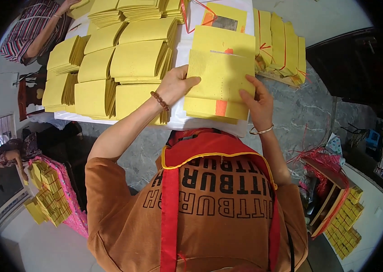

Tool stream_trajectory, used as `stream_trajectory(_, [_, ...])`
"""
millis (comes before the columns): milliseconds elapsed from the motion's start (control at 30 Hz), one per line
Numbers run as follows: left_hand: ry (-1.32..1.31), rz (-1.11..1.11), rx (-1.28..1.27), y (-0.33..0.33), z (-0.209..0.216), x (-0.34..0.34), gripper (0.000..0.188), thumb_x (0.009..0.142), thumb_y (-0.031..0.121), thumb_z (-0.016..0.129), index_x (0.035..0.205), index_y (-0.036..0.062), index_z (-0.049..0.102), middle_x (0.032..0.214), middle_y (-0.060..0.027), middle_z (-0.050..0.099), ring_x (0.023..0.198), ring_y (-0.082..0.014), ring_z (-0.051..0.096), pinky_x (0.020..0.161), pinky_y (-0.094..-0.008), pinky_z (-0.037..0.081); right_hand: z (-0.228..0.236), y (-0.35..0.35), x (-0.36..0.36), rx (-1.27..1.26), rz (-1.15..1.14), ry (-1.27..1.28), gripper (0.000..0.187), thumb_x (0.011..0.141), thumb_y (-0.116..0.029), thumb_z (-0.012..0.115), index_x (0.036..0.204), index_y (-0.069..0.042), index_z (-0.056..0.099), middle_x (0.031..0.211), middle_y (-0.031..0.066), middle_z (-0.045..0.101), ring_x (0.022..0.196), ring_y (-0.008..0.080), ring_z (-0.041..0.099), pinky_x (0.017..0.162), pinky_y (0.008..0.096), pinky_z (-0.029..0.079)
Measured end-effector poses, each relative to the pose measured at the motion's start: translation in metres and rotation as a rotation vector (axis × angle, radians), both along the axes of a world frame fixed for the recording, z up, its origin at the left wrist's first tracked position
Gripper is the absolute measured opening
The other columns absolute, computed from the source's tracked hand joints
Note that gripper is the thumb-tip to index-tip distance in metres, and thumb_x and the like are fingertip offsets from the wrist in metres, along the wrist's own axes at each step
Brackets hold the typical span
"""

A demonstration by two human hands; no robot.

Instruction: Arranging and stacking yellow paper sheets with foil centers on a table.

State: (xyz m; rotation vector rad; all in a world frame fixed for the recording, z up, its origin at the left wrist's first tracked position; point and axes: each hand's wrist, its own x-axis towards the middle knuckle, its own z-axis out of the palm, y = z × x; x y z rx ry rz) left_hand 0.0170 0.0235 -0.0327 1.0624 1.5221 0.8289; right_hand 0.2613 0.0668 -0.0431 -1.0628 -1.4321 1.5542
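Yellow paper stack point(221, 77) (long axis pointing away) lies gripped by both hands.

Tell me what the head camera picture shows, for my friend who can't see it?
Two hands, left hand and right hand, hold a stack of yellow paper sheets on a white table. Folded yellow bundles lie left.

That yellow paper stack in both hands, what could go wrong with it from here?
1. The stack is held only at its side edges by the left hand and right hand, so loose sheets might slide out or fan apart.
2. It sits near the table edge; a nudge could tip sheets off.
3. Folded piles lie close alongside and could get knocked askew.
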Motion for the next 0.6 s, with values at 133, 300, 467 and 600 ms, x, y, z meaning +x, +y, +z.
stream_trajectory(133, [0.017,0.051,-0.011,0.000,0.004,0.004,0.028,0.082,0.017,0.061,0.100,-0.0036,0.058,0.082,-0.0106,0.065,0.074,-0.0132,0.059,0.068,-0.0284,0.047,0.000,0.001,-0.003,-0.030,-0.035,0.002,0.041,0.081,-0.003,0.063,0.121,0.002,0.052,0.111,0.0080,0.059,0.097,0.0112,0.056,0.081,0.0226,0.045])
stream_trajectory(300, [-0.036,0.104,0.046,0.001,-0.006,0.003,0.026,0.082,0.018,0.062,0.096,-0.0029,0.053,0.077,-0.0081,0.062,0.067,-0.0115,0.056,0.061,-0.0277,0.045,-0.004,0.004,-0.004,-0.020,-0.048,-0.050,0.041,0.081,-0.003,0.063,0.120,0.003,0.052,0.110,0.0086,0.060,0.096,0.0113,0.056,0.082,0.0229,0.045])
stream_trajectory(467, [-0.026,0.195,-0.069,0.000,0.018,0.006,0.030,0.079,0.016,0.065,0.100,-0.0013,0.052,0.077,-0.0079,0.059,0.070,-0.0161,0.056,0.064,-0.0300,0.044,-0.012,0.002,-0.004,0.024,-0.113,-0.097,0.040,0.079,-0.005,0.064,0.118,0.002,0.055,0.105,0.0091,0.063,0.092,0.0101,0.057,0.078,0.0227,0.046])
stream_trajectory(600, [0.743,0.053,0.635,-0.004,0.038,0.019,0.044,0.081,0.017,0.062,0.120,0.0021,0.048,0.117,-0.0175,0.050,0.110,-0.0310,0.047,0.093,-0.0394,0.036,-0.011,0.001,-0.004,0.033,-0.121,-0.145,0.039,0.079,-0.005,0.064,0.117,0.002,0.056,0.105,0.0097,0.063,0.091,0.0100,0.058,0.078,0.0232,0.046])
